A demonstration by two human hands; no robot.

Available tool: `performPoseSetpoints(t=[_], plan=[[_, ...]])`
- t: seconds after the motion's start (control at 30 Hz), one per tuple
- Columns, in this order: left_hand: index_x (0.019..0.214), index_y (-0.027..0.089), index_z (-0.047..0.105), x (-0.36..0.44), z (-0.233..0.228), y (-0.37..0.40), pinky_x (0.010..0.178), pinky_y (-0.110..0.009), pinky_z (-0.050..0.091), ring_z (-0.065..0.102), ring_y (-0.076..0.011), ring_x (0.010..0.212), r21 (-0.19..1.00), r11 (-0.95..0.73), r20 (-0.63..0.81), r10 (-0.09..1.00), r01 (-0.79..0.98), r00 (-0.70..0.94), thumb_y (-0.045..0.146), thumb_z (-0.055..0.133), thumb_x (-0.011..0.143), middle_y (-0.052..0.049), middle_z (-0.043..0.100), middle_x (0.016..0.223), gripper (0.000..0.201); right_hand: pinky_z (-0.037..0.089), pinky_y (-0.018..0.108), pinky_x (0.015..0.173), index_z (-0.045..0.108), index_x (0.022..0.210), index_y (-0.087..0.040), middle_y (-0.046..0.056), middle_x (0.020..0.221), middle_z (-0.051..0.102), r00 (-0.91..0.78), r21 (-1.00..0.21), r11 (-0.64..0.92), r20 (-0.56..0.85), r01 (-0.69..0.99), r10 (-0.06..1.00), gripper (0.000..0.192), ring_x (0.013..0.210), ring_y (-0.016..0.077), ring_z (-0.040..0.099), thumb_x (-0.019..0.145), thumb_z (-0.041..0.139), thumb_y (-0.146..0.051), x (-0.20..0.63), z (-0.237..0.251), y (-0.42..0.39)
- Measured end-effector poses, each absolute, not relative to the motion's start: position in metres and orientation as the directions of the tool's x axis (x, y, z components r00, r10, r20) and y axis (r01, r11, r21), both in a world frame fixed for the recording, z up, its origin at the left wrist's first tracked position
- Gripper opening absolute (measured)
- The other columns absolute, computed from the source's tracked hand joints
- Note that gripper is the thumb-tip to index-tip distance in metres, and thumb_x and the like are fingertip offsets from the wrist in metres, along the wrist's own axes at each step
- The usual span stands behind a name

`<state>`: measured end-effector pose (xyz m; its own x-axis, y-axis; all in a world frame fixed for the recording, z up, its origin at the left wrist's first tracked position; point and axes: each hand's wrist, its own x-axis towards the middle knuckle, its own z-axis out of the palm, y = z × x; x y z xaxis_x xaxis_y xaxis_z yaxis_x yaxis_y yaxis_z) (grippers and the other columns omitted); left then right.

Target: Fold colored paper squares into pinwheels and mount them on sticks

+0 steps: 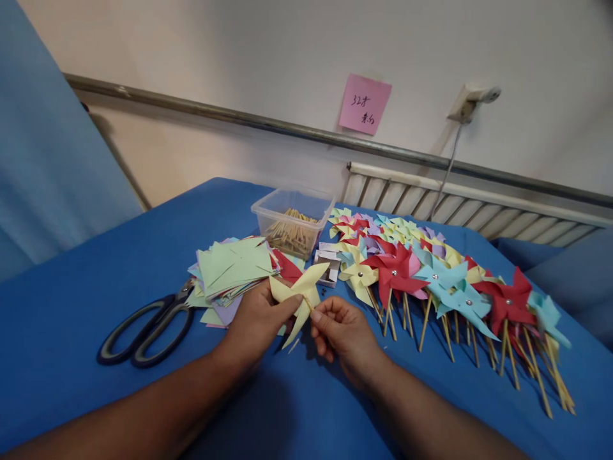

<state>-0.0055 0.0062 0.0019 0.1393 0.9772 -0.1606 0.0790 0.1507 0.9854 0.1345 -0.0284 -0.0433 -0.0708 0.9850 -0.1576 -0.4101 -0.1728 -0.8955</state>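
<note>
A pale yellow paper pinwheel (302, 289) is held over the blue cloth, its blades folded and fanned out. My left hand (256, 319) is closed on it, the thumb pressing near its middle. Fingers pinched, my right hand (342, 332) meets the pinwheel's centre from the right. Between its thumb and forefinger shows the end of a thin wooden stick (308, 304); the rest is hidden by the fingers. Just behind the hands lie a small open box (328, 268) and a few tiny dark pieces (323, 291).
Left of my hands is a stack of cut paper squares (237, 262), with scissors (158, 329) beside it. A clear plastic tub (268, 214) of wooden sticks stands behind. Many finished pinwheels (395, 271) lie in rows at right. A radiator (407, 198) lines the wall.
</note>
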Motion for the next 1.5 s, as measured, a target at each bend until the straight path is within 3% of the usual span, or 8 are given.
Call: performPoseSetpoints(t=[0.13, 0.33, 0.63, 0.87, 1.5], plan=[[0.080, 0.018, 0.057, -0.0067, 0.0049, 0.0048, 0.050, -0.024, 0.043, 0.054, -0.0124, 0.050, 0.987, 0.098, -0.115, 0.984, 0.127, 0.135, 0.031, 0.071, 0.069, 0.005, 0.061, 0.059, 0.022, 0.032, 0.011, 0.026, 0.056, 0.072, -0.016, -0.006, 0.051, 0.061, -0.078, -0.897, -0.168, -0.150, -0.408, 0.986, 0.044, 0.031, 0.0045, 0.049, 0.065, 0.080, -0.052, 0.1344, -0.0442, -0.0285], [0.085, 0.019, 0.055, -0.0058, 0.0051, 0.0032, 0.051, -0.024, 0.044, 0.056, -0.0125, 0.051, 0.993, 0.108, -0.113, 0.983, 0.046, 0.144, 0.032, 0.069, 0.071, 0.004, 0.063, 0.064, 0.024, 0.037, 0.012, 0.028, 0.054, 0.075, -0.017, -0.007, 0.052, 0.061, -0.047, -0.905, -0.135, -0.127, -0.404, 0.991, 0.049, 0.032, 0.0049, 0.051, 0.061, 0.082, -0.054, 0.1322, -0.0431, -0.0274], [0.080, 0.018, 0.058, -0.0061, 0.0014, 0.0055, 0.051, -0.025, 0.044, 0.057, -0.0140, 0.054, 0.992, 0.109, -0.118, 0.977, 0.062, 0.176, 0.034, 0.069, 0.072, 0.002, 0.064, 0.064, 0.021, 0.038, 0.013, 0.030, 0.054, 0.073, -0.017, -0.006, 0.052, 0.060, -0.031, -0.912, -0.122, -0.120, -0.391, 0.992, 0.047, 0.034, 0.0055, 0.051, 0.063, 0.081, -0.055, 0.1329, -0.0425, -0.0274], [0.073, 0.017, 0.058, -0.0075, -0.0014, 0.0083, 0.046, -0.022, 0.039, 0.050, -0.0111, 0.048, 0.989, 0.101, -0.121, 0.972, 0.108, 0.199, 0.034, 0.070, 0.071, 0.005, 0.056, 0.053, 0.021, 0.038, 0.012, 0.031, 0.055, 0.073, -0.017, -0.006, 0.052, 0.060, -0.026, -0.921, -0.096, -0.093, -0.379, 0.995, 0.046, 0.034, 0.0050, 0.051, 0.064, 0.080, -0.054, 0.1315, -0.0411, -0.0304], [0.066, 0.017, 0.057, -0.0050, 0.0030, 0.0065, 0.046, -0.020, 0.037, 0.048, -0.0102, 0.048, 0.986, 0.106, -0.129, 0.975, 0.128, 0.184, 0.029, 0.071, 0.065, 0.005, 0.057, 0.054, 0.019, 0.036, 0.012, 0.030, 0.055, 0.071, -0.017, -0.007, 0.051, 0.059, 0.009, -0.926, -0.082, -0.092, -0.368, 0.996, 0.046, 0.033, 0.0048, 0.051, 0.064, 0.080, -0.055, 0.1293, -0.0398, -0.0315]])
